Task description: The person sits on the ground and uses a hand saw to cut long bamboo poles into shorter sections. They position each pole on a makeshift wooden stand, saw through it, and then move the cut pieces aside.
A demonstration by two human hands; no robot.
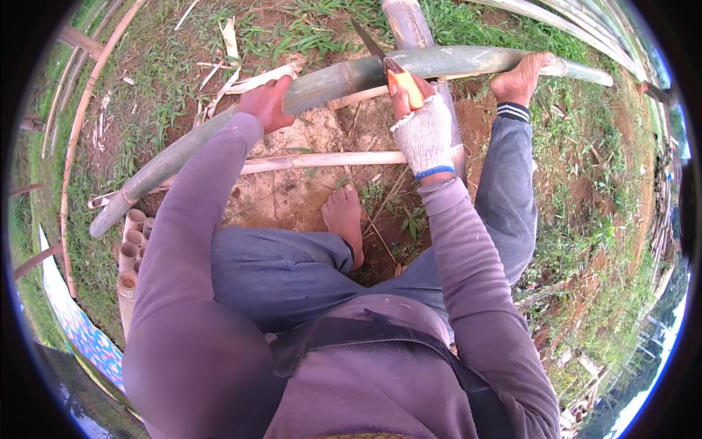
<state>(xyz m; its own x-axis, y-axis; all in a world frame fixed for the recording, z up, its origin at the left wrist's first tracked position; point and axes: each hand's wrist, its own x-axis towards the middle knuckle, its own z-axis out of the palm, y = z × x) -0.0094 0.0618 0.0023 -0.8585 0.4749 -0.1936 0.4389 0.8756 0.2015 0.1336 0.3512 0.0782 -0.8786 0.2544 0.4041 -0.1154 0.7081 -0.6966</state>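
Observation:
A long green bamboo pole (pixel 322 86) lies across in front of me, running from the lower left to the far right. My left hand (pixel 269 106), bare, is wrapped round it left of the middle. In a white knit glove with bare fingertips, my right hand (pixel 425 128) grips the orange handle (pixel 407 86) of a handsaw. Its dark blade (pixel 368 38) points away from me, crossing the pole close to a joint; whether the teeth sit in a cut cannot be made out. My right foot (pixel 515 79) presses on the pole toward its right end.
A thick bamboo log (pixel 408 25) supports the pole from below. A split bamboo strip (pixel 322 161) lies nearer me, beside my left foot (pixel 342 216). Cut bamboo tubes (pixel 128 252) stand at the left. Shavings (pixel 230 44) litter the grass, and more poles (pixel 578 25) lie far right.

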